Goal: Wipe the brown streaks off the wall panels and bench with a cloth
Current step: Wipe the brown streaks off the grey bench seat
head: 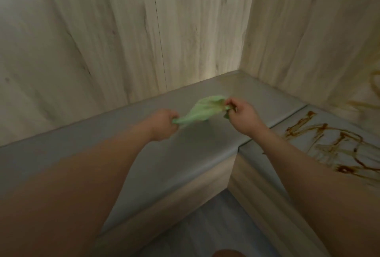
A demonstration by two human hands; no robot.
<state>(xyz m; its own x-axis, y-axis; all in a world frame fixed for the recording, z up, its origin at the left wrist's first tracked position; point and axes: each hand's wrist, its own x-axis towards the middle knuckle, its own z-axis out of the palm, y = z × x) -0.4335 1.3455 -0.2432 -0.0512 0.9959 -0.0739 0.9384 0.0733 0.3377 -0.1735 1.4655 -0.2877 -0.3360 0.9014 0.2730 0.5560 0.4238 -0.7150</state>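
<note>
Both arms are bare skin along all that shows. The left forearm [82,174] looks broad at the near left edge and narrows toward the wrist. The right forearm [308,174] tapers the same way from the near right. The left hand [164,124] and right hand [243,116] are bare too, their outlines softened by blur. A small rounded bare part [226,253] at the near edge cannot be identified.
</note>
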